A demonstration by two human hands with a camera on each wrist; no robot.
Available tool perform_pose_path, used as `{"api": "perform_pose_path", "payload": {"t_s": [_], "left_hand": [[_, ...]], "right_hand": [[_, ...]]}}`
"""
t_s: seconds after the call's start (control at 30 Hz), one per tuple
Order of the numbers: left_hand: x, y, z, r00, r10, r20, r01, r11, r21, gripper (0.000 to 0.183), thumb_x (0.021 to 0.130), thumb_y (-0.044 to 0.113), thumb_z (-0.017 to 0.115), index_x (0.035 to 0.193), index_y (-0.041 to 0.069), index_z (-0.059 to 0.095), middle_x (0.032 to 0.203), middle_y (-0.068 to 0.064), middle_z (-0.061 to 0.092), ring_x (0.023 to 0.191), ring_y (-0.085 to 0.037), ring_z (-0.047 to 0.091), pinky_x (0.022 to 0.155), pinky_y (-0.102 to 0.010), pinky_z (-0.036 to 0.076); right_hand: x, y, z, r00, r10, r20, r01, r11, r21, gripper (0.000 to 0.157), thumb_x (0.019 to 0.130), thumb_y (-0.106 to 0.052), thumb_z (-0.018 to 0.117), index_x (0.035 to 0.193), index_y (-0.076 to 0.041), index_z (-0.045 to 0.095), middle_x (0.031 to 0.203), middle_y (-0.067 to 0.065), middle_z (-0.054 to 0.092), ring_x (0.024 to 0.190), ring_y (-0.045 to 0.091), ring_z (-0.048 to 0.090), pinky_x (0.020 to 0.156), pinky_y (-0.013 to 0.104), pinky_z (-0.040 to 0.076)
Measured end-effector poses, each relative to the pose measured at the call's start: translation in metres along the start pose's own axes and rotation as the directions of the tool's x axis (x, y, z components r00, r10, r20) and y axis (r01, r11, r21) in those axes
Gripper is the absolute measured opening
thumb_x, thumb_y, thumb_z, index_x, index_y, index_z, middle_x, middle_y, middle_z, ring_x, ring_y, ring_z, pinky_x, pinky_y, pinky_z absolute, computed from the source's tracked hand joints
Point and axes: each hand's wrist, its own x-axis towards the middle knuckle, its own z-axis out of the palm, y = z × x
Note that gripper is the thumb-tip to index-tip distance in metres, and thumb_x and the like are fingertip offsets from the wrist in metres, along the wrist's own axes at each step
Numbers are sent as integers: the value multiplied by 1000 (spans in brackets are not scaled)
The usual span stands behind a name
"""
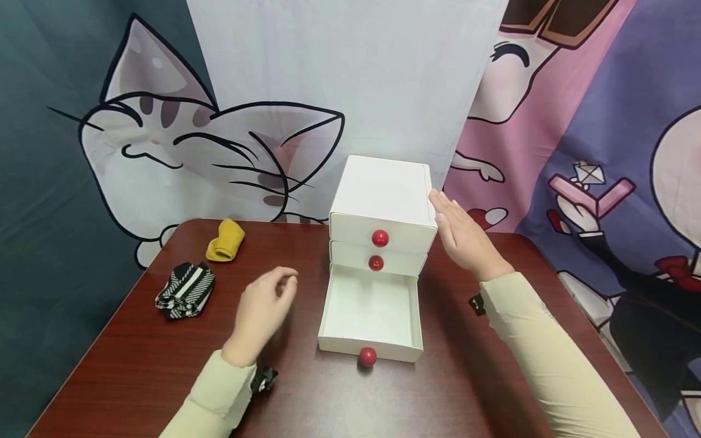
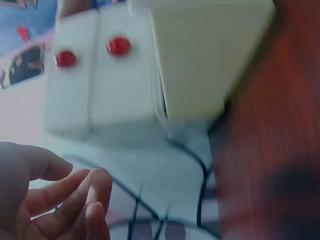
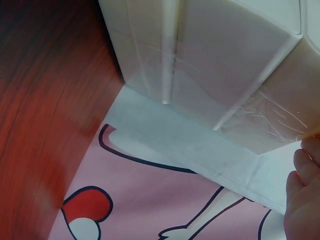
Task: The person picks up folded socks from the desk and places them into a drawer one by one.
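A white three-drawer box (image 1: 383,188) with red round knobs stands at the back of the table. Its bottom drawer (image 1: 369,307) is pulled out and has nothing inside; the upper two are closed. My right hand (image 1: 465,237) rests with straight fingers against the box's right side, and its fingertips (image 3: 307,150) show at that side in the right wrist view. Left of the pulled-out drawer, my left hand (image 1: 265,310) hovers over the table with loosely bent fingers and nothing in them. In the left wrist view its fingers (image 2: 95,195) are apart from the drawers.
On the table's left side lie a yellow folded sock (image 1: 226,241) and a black-and-white striped bundle of cloth (image 1: 186,291). The reddish-brown table (image 1: 306,401) ends at a cartoon-printed curtain (image 1: 263,67) behind the box.
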Motion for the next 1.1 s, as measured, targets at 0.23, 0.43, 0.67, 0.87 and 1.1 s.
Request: {"api": "perform_pose_path", "payload": {"t_s": [0.23,0.43,0.67,0.87,1.1], "left_hand": [[15,-43,-18,991,-88,-105,97,992,81,23,99,16,58,113,4,71,93,-12,68,83,-29,64,71,-49,49],[16,-77,-35,962,-217,-164,233,969,81,28,101,17,55,121,1,67,104,-20,66,95,-38,62,80,-55,48],[15,-107,-53,910,-355,-212,376,924,68,36,101,14,53,133,-2,60,127,-29,58,118,-49,50,96,-64,39],[12,-133,-59,845,-506,-170,519,854,40,49,102,17,48,146,-2,47,148,-33,40,133,-56,34,103,-72,29],[10,-156,-71,788,-614,-53,616,783,85,61,105,29,41,153,-7,30,149,-41,33,134,-59,33,105,-71,29]], "right_hand": [[-1,0,0,1000,5,9,-5,1000,3,52,112,-24,29,155,4,31,162,19,30,152,34,23,124,45,14],[-1,0,1,1000,5,11,-5,1000,-3,52,112,-24,30,156,3,30,163,18,30,152,34,23,124,43,14],[-1,0,0,1000,3,12,-3,1000,-4,52,112,-24,30,156,3,30,163,18,29,152,36,23,125,43,13],[-2,0,0,1000,9,13,-9,1000,-1,52,112,-24,29,156,2,30,163,18,29,153,33,22,124,44,14],[0,0,-1,1000,2,7,-2,1000,-4,52,112,-24,29,157,2,29,163,17,29,152,36,24,124,43,14]]}}
